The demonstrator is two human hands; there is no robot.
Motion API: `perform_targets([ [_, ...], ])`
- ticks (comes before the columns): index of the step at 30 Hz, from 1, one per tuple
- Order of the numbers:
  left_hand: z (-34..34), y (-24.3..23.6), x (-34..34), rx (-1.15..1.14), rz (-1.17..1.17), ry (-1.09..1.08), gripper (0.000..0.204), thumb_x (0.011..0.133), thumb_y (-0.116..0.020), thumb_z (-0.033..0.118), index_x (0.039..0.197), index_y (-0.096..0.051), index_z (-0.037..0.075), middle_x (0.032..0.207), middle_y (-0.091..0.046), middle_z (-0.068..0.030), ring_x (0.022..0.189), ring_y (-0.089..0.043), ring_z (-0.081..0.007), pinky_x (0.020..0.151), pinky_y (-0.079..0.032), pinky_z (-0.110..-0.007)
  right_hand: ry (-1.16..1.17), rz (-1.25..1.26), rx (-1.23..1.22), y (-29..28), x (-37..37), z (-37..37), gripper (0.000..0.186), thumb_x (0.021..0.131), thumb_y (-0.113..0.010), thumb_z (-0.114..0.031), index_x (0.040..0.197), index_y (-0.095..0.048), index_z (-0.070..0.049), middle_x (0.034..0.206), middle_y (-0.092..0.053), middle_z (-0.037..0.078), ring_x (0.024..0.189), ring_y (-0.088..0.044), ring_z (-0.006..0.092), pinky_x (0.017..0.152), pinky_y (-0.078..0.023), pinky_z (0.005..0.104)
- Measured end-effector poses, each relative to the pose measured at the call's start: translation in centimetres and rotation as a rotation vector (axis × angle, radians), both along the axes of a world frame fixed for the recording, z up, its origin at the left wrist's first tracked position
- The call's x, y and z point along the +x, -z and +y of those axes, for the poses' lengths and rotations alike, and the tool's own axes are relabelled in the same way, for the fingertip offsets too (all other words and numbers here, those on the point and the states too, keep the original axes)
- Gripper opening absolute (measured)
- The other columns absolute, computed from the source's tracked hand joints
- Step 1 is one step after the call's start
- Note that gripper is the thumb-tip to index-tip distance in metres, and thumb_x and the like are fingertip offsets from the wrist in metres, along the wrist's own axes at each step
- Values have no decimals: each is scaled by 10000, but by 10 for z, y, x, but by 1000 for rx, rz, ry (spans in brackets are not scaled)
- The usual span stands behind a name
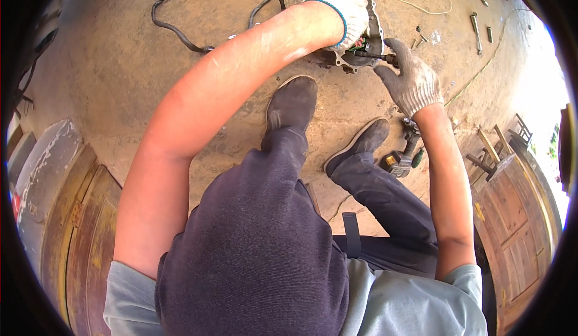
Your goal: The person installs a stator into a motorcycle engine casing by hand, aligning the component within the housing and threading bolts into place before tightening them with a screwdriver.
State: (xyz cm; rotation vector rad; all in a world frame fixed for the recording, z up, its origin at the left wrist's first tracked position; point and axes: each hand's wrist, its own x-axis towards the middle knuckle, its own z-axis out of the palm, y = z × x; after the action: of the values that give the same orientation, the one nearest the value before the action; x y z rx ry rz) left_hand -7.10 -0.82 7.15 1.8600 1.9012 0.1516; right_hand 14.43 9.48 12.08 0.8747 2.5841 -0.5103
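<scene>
A grey metal engine cover (pixel 374 33) with coils inside lies on the concrete floor ahead of my feet. My left hand (pixel 340 8), in a white knit glove, rests over the cover and grips its near rim. My right hand (pixel 412 80), also gloved, holds a thin dark screwdriver (pixel 372 54) whose shaft points left into the cover's lower edge. Black cables (pixel 180 32) run from the cover across the floor to the left.
My two dark shoes (pixel 292 104) stand on the floor below the cover. A cordless drill (pixel 404 152) lies by my right shoe. Loose tools and bolts (pixel 477 32) are scattered at the upper right. Wooden door panels (pixel 518 215) lean at both sides.
</scene>
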Motion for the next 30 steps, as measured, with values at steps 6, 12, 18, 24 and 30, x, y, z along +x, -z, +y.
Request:
perform_targets([
  [6,0,0,0,-73,-72,-33,393,848,-712,147,1207,-725,-12,1173,-760,-234,1162,-702,-403,963,-585,-474,42,-303,-5,-11,-15,1,389,1041,-658,-369,1331,-642,-110,1141,-761,226,1088,-721,435,924,-568,534],
  [12,0,4,0,28,13,-12,275,880,-751,210,1105,-840,78,1167,-796,-137,1098,-759,-355,890,-622,-471,-37,17,-1,-14,-8,0,377,1011,-703,-407,1189,-668,-76,1020,-768,239,973,-733,463,871,-571,547],
  [18,1,3,0,-49,-37,60,344,835,-706,142,1155,-797,53,1244,-744,-178,1163,-693,-384,962,-587,-478,-20,-220,78,-9,-6,5,345,1017,-690,-408,1162,-675,-95,974,-760,235,965,-734,448,853,-564,546],
  [24,-1,2,2,52,-25,-47,262,883,-738,208,1089,-843,84,1197,-789,-131,1122,-752,-347,906,-616,-465,-2,38,18,-14,-9,1,415,1048,-622,-486,1053,-723,-84,936,-754,244,954,-732,449,854,-564,545],
  [30,0,2,0,-63,-41,10,317,853,-685,158,1126,-813,61,1273,-732,-170,1189,-684,-375,986,-581,-464,38,-145,31,-14,-10,3,386,1038,-647,-445,1069,-718,-66,1010,-749,262,1010,-727,438,864,-565,529],
])
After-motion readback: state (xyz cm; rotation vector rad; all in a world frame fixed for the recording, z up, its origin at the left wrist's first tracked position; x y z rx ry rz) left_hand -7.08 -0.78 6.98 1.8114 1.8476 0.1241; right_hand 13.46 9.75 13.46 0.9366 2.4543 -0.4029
